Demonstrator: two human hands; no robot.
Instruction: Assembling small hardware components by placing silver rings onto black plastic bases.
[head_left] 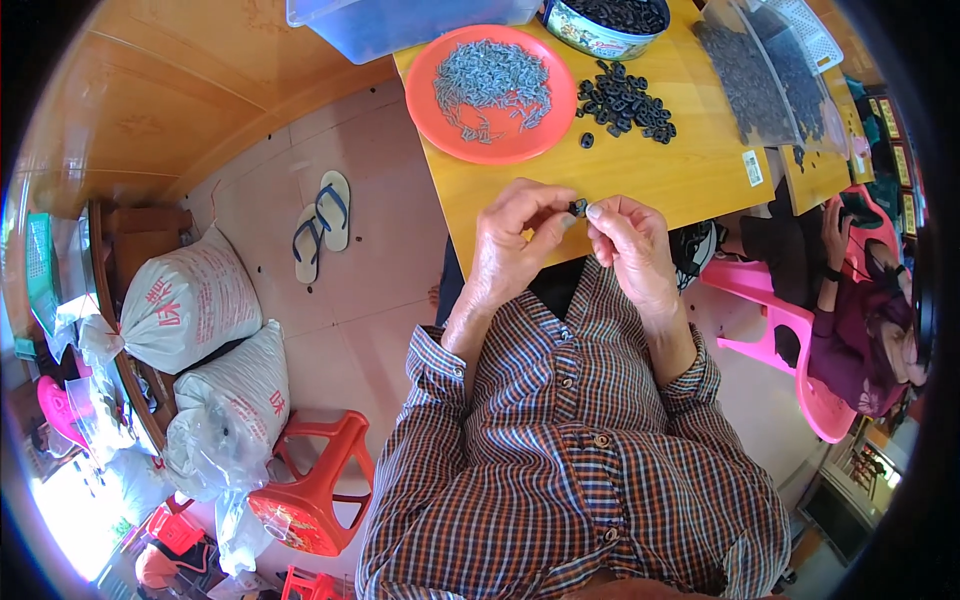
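Just in front of my shirt, at the table's near edge, my left hand (512,240) pinches a small black plastic piece (578,207) between thumb and forefinger. My right hand (636,248) meets it with thumb and fingertips pressed together; whatever they hold is too small to name. Beyond my left hand lies a round orange-red plate (428,115) with a heap of small grey, screw-like pins (492,78). A loose pile of black ring-shaped pieces (625,100) sits on the yellow table (700,185) to the right of the plate.
A tin of black pieces (600,40) and a blue bin (420,25) stand at the back. Clear containers of dark parts (755,85) lie right. Another person (855,330) sits on a pink chair (790,310). Leftward are flip-flops (320,225), white sacks (190,300) and a red stool (320,480).
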